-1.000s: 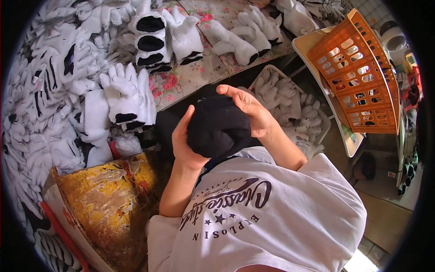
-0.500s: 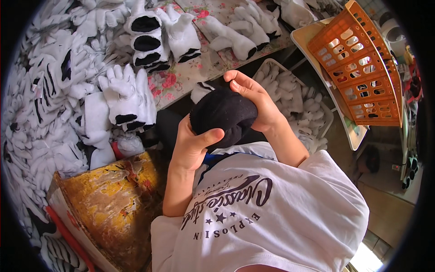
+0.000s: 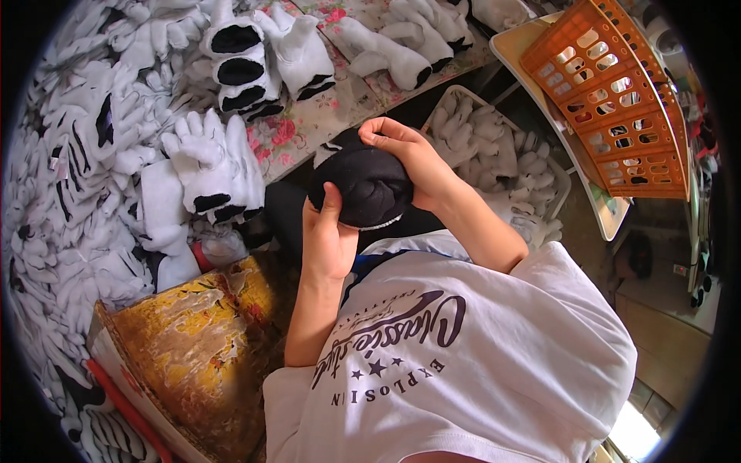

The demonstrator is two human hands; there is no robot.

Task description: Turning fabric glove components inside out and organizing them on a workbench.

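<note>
Between my two hands is a bunched plush glove (image 3: 359,184) with its black lining showing outward. A bit of white plush shows at its far edge and another along its near edge. My left hand (image 3: 328,241) grips it from the near left, the thumb pressed up over the black cloth and the other fingers hidden behind. On the right side, my right hand (image 3: 407,160) is closed round the far right edge, with thumb and bent forefinger close together at the top. The cloth has a folded hollow in its middle.
White plush gloves (image 3: 202,158) with black cuff openings lie at the left, beside a big heap of white gloves (image 3: 85,255). More gloves lie on the flowered tabletop (image 3: 289,127). Right are a bin of gloves (image 3: 494,150) and an orange basket (image 3: 610,108); near left, a worn yellow board (image 3: 193,332).
Both hands and the glove have shifted slightly left. The left thumb has swung upright onto the black cloth, and white plush now shows along the glove's near edge.
</note>
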